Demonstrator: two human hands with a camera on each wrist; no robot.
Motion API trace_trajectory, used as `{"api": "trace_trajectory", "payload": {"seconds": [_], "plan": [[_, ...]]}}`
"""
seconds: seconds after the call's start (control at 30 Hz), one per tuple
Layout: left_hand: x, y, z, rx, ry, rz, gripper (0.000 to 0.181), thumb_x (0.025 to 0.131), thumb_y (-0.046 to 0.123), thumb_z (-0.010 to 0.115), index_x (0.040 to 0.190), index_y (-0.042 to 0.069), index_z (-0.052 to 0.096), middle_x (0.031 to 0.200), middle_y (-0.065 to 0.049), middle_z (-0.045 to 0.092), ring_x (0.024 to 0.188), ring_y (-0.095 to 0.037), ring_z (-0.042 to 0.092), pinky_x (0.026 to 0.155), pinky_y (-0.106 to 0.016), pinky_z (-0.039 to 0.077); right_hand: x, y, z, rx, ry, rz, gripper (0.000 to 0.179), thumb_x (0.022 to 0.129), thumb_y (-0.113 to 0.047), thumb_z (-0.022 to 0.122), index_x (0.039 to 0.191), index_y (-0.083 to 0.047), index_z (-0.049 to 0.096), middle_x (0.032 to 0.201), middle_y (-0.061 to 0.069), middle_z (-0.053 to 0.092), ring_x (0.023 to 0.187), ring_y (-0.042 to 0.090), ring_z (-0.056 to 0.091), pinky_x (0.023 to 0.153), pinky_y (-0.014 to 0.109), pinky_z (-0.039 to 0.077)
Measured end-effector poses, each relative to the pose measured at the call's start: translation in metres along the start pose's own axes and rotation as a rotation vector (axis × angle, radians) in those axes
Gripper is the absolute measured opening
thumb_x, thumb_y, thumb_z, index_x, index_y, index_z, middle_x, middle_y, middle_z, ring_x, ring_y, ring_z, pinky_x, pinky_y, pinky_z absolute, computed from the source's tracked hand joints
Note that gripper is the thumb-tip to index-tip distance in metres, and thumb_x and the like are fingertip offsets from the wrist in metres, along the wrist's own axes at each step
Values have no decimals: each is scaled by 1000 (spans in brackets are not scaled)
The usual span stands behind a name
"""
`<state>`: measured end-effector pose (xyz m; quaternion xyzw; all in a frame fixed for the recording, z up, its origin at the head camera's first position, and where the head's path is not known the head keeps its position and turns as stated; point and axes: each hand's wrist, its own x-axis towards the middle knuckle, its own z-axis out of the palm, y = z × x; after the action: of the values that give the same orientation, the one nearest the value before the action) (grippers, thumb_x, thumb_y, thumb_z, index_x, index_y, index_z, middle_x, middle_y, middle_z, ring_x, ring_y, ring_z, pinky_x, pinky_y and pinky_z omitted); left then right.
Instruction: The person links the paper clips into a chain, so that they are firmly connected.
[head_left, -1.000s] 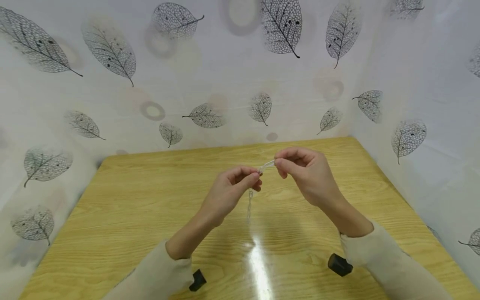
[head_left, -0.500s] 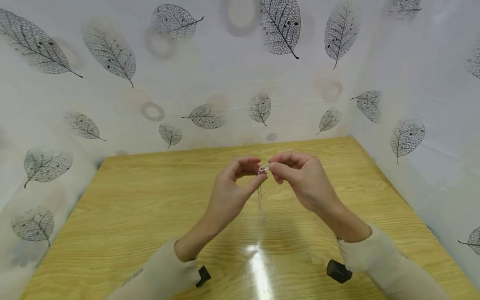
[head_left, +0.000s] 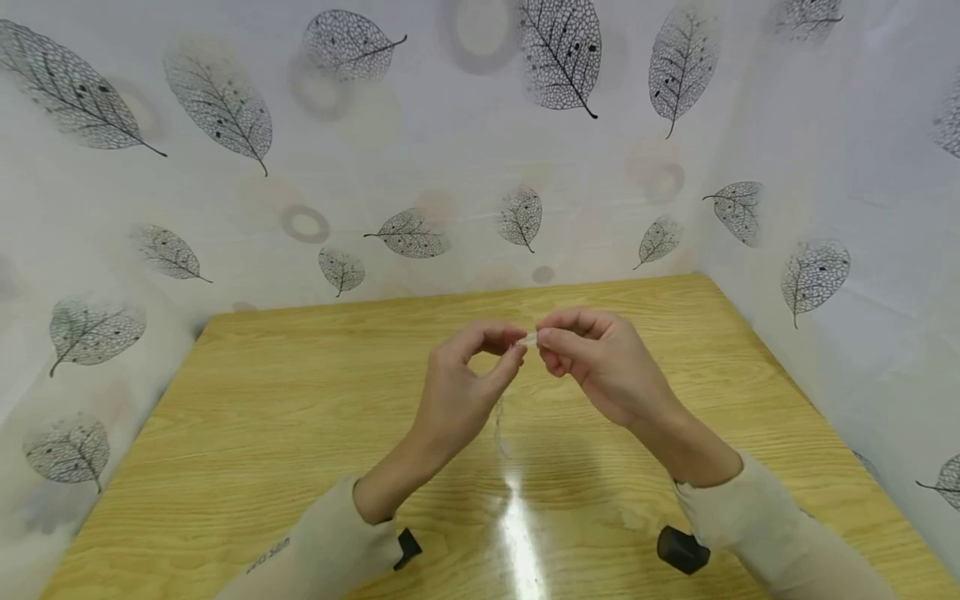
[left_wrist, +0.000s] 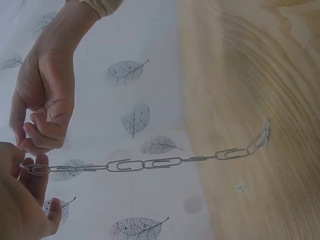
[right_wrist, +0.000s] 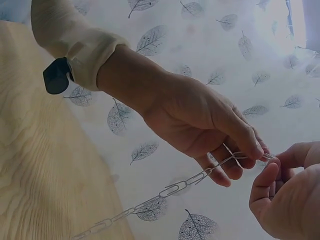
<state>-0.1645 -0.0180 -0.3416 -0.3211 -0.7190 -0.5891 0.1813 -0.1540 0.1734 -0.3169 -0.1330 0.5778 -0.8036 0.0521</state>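
Thumb and fingertips of my left hand (head_left: 461, 383) pinch the upper end of a paper clip chain (left_wrist: 125, 166). Its linked silver clips hang down from that hand, and in the left wrist view the lower end reaches over the wooden table. My right hand (head_left: 603, 358) pinches a pale paper clip (head_left: 529, 339) that bridges the short gap between the two hands' fingertips. In the right wrist view this right hand (right_wrist: 290, 195) meets the left hand (right_wrist: 200, 120) at the clip, whose ends are hidden by the fingers.
A yellowish wooden table (head_left: 300, 400) lies beneath both hands. White cloth (head_left: 450, 167) printed with leaves stands behind it and along the sides. Black wrist devices show below the left sleeve (head_left: 407, 548) and the right sleeve (head_left: 682, 550).
My right hand has come left and slightly down, bringing the fingertips close together. The left fingers spread half a second ago and have drawn in again. The hanging chain has swung.
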Motion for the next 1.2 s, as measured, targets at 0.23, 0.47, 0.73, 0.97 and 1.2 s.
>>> {"api": "trace_trajectory", "payload": {"seconds": [0.23,0.47,0.73,0.97,1.2], "plan": [[0,-3,-2,32,-7,-31,8,96,1,72,104,-1,73,96,-7,75,84,-16,70,73,-29,57,0,2,-2,41,-20,70,20,103,3,57,96,-6,74,83,4,64,75,15,55,68,24,47],[-1,-5,-5,-11,-16,-173,7,100,7,70,100,1,74,89,-5,73,79,-15,69,69,-26,54,4,8,-8,16,-14,127,17,105,-3,58,100,-5,74,90,5,67,78,16,55,70,25,48],[2,-3,-13,-21,-28,-273,11,101,10,68,102,1,75,88,-6,73,81,-17,69,72,-30,54,25,36,-33,-272,-35,210,14,104,-10,63,109,-1,72,92,4,66,77,17,55,71,28,48],[3,1,-20,3,-37,-314,12,102,14,68,102,4,75,86,-5,71,78,-18,64,66,-28,49,45,76,-56,-645,-123,262,25,102,-14,66,119,4,71,99,16,67,86,32,60,74,41,53],[7,5,-25,-33,-2,-392,12,102,15,66,101,6,73,88,-7,69,81,-23,63,65,-26,44,60,115,-60,-914,-166,211,19,99,-5,68,114,5,73,101,10,73,83,19,64,70,31,55]]}}
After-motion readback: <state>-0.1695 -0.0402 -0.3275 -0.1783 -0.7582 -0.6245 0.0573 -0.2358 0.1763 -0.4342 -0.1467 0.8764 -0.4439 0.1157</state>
